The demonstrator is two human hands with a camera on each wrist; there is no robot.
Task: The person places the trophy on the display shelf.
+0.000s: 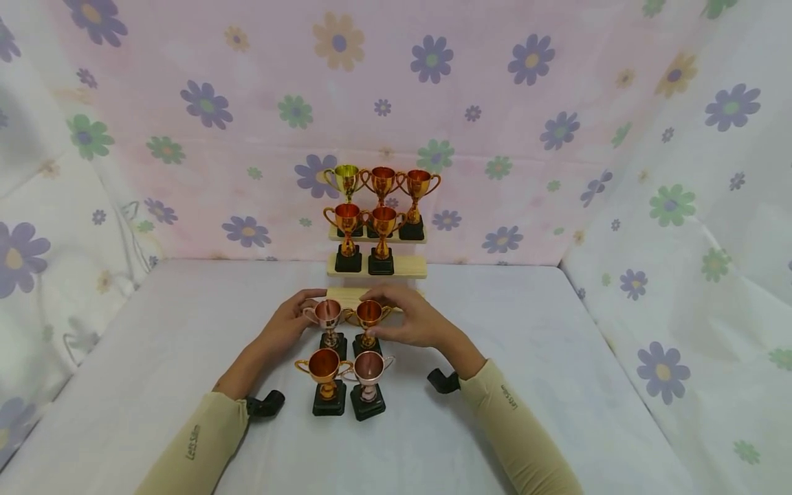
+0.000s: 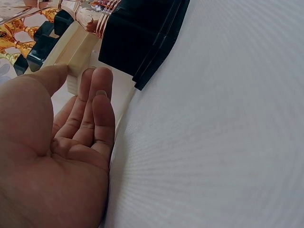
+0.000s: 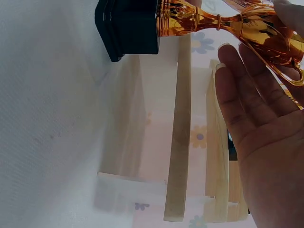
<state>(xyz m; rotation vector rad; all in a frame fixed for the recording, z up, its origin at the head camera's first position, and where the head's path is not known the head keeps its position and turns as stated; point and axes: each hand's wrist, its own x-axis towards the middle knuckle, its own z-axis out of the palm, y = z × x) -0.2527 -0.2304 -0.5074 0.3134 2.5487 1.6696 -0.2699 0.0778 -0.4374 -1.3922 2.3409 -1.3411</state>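
My right hand (image 1: 417, 320) grips an orange-gold trophy cup (image 1: 369, 314), thumb in front near its stem and fingers behind the bowl. In the right wrist view its black base (image 3: 133, 26) is near the table surface; I cannot tell whether it touches. My left hand (image 1: 287, 323) holds the left end of the lowest wooden shelf board (image 1: 342, 295), thumb above and fingers below. Just right of that hand stands a rose-gold trophy (image 1: 328, 314). Closer to me are another orange-gold trophy (image 1: 324, 368) and a pinkish trophy (image 1: 369, 371), both upright on black bases.
Beyond the hands rises a stepped wooden shelf. Its middle board (image 1: 411, 266) carries two orange trophies, and its top board (image 1: 334, 234) a yellow-gold one (image 1: 346, 177) and two orange ones. A flowered cloth (image 1: 266, 199) hangs behind the white table (image 1: 526, 330).
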